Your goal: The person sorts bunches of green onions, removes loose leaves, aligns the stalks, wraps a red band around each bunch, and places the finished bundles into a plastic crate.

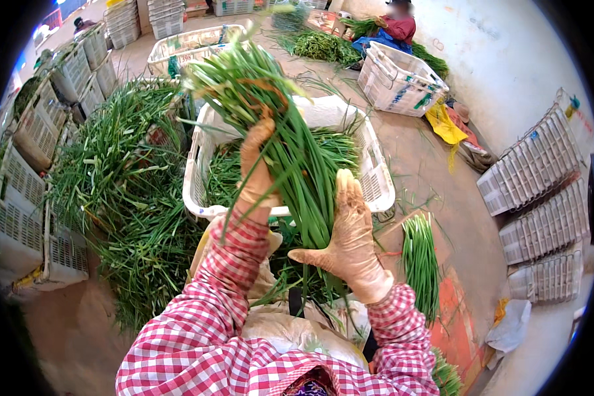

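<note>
Our left hand [257, 162] wraps fingers round 1 leafy bunch [303, 155] over the crate's [200, 209] near edge. Our right hand [351, 241] has fingers together, thumb out

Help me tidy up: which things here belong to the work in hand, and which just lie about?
Seemingly in use:
left hand
held green bunch
right hand
nearest white crate
loose greens

Apparently lying about:
yellow material
crumpled pale sheet

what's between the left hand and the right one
The head view shows part of the bunch of greens between the left hand, which grips it, and the open right hand.
</note>
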`<action>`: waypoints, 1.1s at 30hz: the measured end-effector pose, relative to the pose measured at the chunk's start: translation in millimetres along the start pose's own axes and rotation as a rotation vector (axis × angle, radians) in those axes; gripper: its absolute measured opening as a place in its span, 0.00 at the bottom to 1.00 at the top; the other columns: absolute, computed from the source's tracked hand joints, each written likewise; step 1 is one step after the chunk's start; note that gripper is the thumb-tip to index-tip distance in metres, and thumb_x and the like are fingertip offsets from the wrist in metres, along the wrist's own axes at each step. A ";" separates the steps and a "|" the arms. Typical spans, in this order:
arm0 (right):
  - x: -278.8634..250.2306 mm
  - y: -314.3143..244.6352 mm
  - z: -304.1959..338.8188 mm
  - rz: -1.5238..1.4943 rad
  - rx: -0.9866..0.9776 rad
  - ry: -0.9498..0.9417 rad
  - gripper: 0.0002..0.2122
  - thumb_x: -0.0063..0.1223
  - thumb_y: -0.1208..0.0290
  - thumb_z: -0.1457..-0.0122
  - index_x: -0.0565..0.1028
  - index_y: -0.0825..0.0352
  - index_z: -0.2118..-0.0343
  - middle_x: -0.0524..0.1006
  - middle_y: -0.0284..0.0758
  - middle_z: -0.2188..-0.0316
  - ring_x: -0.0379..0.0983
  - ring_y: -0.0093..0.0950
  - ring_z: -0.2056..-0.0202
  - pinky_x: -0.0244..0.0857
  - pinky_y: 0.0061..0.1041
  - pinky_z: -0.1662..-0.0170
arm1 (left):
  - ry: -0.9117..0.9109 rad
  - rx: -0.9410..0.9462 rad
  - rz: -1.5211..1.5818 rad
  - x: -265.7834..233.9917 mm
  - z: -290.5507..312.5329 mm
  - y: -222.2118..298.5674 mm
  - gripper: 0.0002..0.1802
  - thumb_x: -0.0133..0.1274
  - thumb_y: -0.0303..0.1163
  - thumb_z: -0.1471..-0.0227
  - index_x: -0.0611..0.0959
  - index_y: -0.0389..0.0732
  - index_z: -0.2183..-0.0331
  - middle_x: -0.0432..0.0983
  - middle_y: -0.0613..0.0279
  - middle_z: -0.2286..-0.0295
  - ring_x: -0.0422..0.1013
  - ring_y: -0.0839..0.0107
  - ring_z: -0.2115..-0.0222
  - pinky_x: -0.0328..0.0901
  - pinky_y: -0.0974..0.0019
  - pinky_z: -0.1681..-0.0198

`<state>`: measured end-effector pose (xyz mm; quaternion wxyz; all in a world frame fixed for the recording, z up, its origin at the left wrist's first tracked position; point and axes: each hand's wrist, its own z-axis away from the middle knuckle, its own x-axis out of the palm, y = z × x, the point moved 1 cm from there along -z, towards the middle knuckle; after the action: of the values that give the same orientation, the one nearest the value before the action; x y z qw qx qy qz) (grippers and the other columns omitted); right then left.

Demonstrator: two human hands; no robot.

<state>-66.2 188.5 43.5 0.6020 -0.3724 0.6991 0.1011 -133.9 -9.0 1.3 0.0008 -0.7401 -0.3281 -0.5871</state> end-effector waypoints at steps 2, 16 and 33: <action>2.0 -2.4 9.1 0.039 0.044 0.094 0.63 0.72 0.56 0.73 0.39 0.68 0.36 0.41 0.47 0.35 0.35 0.43 0.35 0.30 0.39 0.36 | -0.072 -0.071 0.196 -9.3 14.1 -13.3 0.26 0.52 0.39 0.50 0.72 0.30 0.54 0.75 0.51 0.63 0.75 0.62 0.65 0.75 0.63 0.64; -173.2 -15.1 -12.4 0.710 -0.368 0.112 0.24 0.57 0.66 0.49 0.67 0.57 0.46 0.74 0.33 0.80 0.72 0.33 0.80 0.66 0.31 0.77 | -0.493 -1.031 0.386 3.7 188.3 -73.5 0.52 0.42 0.71 0.54 0.55 0.44 0.39 0.59 0.56 0.44 0.54 0.59 0.41 0.50 0.54 0.40; -107.7 29.9 9.7 1.145 -0.294 -0.524 0.02 0.48 0.79 0.51 0.71 0.66 0.74 0.74 0.36 0.79 0.74 0.30 0.75 0.69 0.29 0.73 | -1.062 -1.282 -0.697 -73.6 259.9 -64.9 0.27 0.49 0.47 0.44 0.74 0.37 0.50 0.69 0.50 0.52 0.64 0.60 0.48 0.58 0.63 0.45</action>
<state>-78.3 258.2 130.6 0.5462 0.0180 0.5956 0.5887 53.3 106.6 -168.4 -0.7416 -0.6307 -0.1006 -0.2051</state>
